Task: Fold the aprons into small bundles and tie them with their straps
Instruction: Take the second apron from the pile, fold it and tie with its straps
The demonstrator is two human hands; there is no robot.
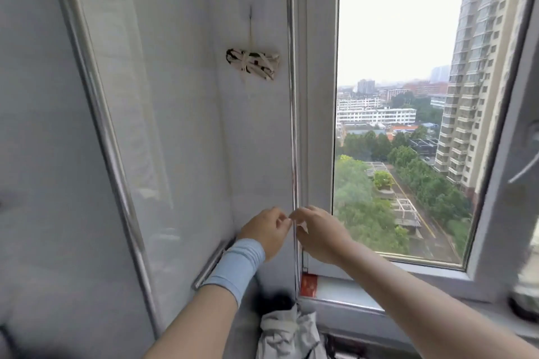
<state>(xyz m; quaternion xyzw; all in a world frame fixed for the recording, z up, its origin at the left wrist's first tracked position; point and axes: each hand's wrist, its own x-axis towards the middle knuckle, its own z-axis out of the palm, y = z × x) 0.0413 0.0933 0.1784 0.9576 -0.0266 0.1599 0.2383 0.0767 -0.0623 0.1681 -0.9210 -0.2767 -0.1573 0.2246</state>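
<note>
A grey apron bundle (291, 332), wrapped round with its own straps, hangs at the bottom centre below my hands. My left hand (267, 232), with a blue sleeve at the wrist, and my right hand (319, 234) are raised above it, fingertips meeting. Both pinch what looks like a thin strap rising from the bundle; it is hard to tell apart from the metal pipe behind. A second apron bundle (252, 64), cream with dark print and tied with its strap, hangs from a small hook (250, 13) on the white tiled wall.
A vertical metal pipe (292, 96) runs down the corner beside the window frame (318, 96). The open window sash (507, 154) stands at the right. A red and white box (309, 285) lies on the sill. A glass panel edge (110, 140) slants at the left.
</note>
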